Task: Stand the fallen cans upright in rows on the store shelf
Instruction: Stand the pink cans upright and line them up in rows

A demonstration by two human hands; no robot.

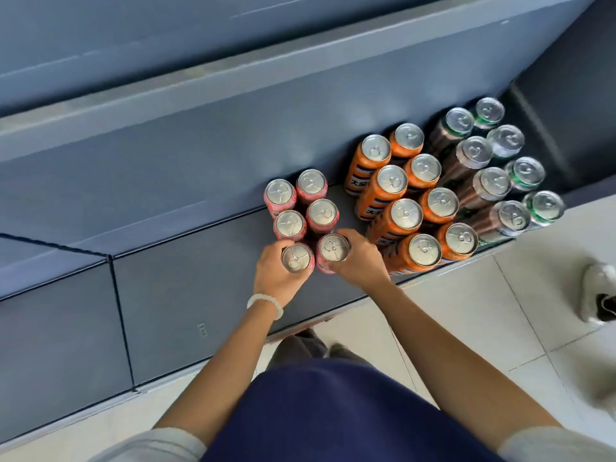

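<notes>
We hold front pink pair upright on shelf [200, 261]: left hand [275, 273] wrapped round left pink can [296, 258], right hand [358, 261] round right pink can [333, 249]. Orange rows [410, 211] beside, right of pink pair, standing. No fallen cans visible; task near done, we judge.

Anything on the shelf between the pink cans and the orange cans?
Nothing: in the head view only a bare strip of shelf separates the pink cans from the orange cans.

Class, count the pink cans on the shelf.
6, in two columns: four standing free behind, one in the left hand, one in the right hand.
</notes>
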